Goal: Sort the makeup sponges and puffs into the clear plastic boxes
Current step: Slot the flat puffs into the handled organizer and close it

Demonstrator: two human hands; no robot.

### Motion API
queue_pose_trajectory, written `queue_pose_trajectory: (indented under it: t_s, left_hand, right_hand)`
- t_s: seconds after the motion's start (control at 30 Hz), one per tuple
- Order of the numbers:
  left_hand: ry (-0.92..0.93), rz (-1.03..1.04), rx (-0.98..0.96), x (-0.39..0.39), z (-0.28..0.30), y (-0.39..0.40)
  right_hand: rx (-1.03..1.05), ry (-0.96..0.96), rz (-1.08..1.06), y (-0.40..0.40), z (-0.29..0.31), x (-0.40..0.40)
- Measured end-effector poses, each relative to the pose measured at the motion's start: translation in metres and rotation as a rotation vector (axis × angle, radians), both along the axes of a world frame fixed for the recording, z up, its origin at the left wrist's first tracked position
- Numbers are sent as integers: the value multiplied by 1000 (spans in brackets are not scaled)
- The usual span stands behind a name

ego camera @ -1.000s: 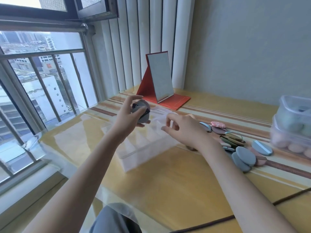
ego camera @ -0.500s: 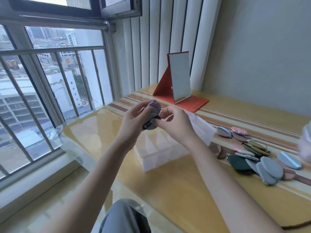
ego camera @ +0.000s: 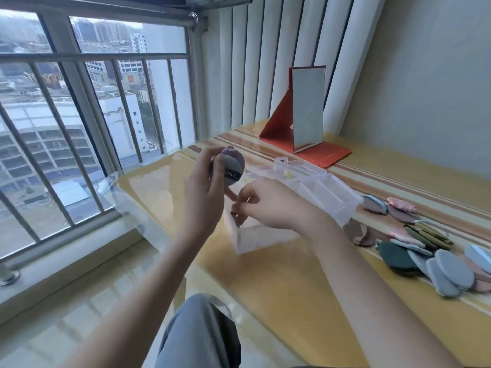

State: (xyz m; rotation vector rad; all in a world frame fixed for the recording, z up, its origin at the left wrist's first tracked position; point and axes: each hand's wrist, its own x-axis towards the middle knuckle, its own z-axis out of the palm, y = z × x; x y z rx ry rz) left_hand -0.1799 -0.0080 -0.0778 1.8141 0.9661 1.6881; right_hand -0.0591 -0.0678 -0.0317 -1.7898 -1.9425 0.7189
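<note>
Up high, puff [ego camera: 231, 168] in left hand [ego camera: 203, 191]

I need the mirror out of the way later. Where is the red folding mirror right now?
In the head view, the red folding mirror stands at the table's far edge, against the white vertical blinds, behind the clear plastic box.

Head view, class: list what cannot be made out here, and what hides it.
- Clear plastic box: near compartments, hidden by right hand.
- Right hand's fingertips: what they pinch, too small.
- Puffs: pile cut off by the right edge.
- Puff stack in left hand: count, fingers cover it.
</note>
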Motion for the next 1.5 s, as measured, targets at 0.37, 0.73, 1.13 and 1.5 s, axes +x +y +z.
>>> queue_pose_trajectory:
  t_s: [0.37, 0.73, 1.13, 1.5]
  left_hand:
    - [251, -35, 34, 1, -19, -8]
    - [270, -54, -51, -2, -14, -10]
    - [175, 57, 44, 0, -14, -11]
    - [78, 160, 16, 2, -14, -8]
  right_hand:
    - [200, 366, -203, 1, 12, 19]
    - [86, 638, -201, 7, -5, 16]
    - [412, 521, -387, 6, 7, 9]
    - [100, 32, -100, -2, -1, -8]
